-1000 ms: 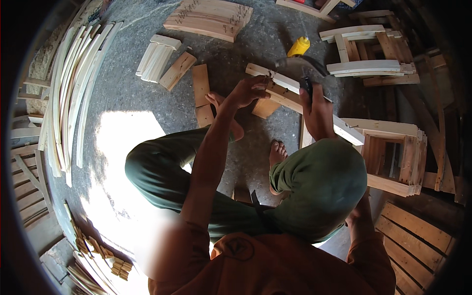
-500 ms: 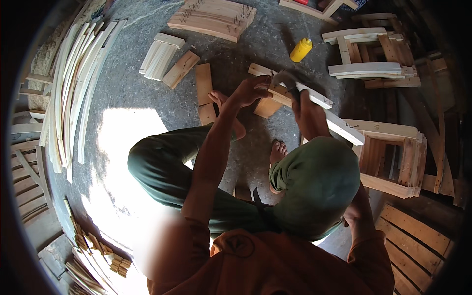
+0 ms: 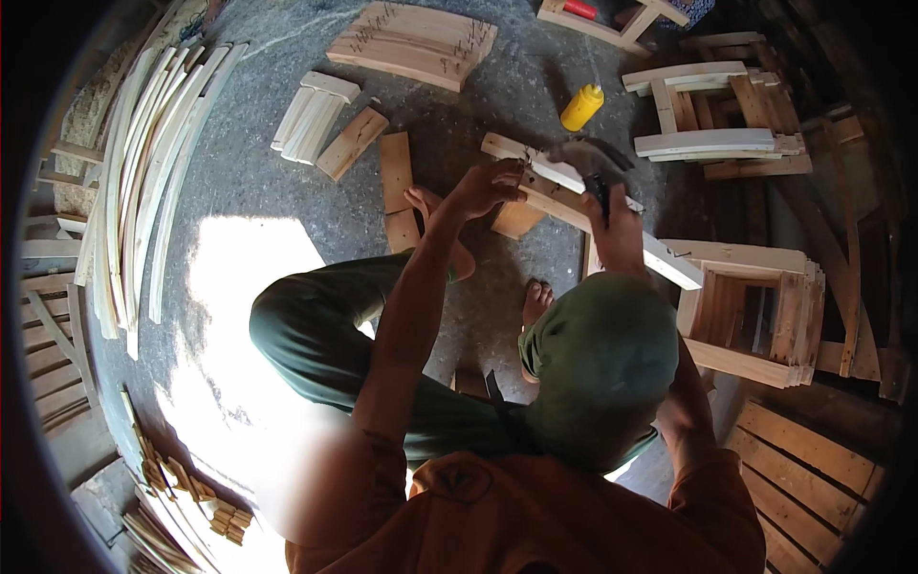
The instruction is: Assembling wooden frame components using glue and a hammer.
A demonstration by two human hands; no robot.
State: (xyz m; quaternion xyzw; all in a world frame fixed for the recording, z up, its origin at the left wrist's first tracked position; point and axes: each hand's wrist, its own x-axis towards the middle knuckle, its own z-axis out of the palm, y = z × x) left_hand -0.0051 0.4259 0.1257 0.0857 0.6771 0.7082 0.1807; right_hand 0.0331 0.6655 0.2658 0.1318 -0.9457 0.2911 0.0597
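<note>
My right hand (image 3: 620,234) is wrapped round the dark handle of a hammer (image 3: 597,189), whose head is smeared by motion above the wood. Under it lie two pale wooden bars, a far bar (image 3: 559,172) and a near bar (image 3: 674,263), running side by side from upper left to lower right. Small dark nails seem to stick up from their right ends. My left hand (image 3: 486,189) rests at the left end of the bars, fingers bent and fingertips together; whatever they pinch is too small to make out. A short board (image 3: 517,219) lies partly beneath the bars.
A yellow bottle (image 3: 581,108) stands beyond the bars. Assembled wooden frames (image 3: 751,253) are stacked at the right, with more frames (image 3: 703,143) behind. A thick curved wood block (image 3: 411,43), short pieces (image 3: 311,120) and long strips (image 3: 143,191) lie on the floor at the left and far side.
My right hand and the hammer have moved slightly right, and the hammer head is in a different blurred position. My left hand has stayed at the left end of the bars.
</note>
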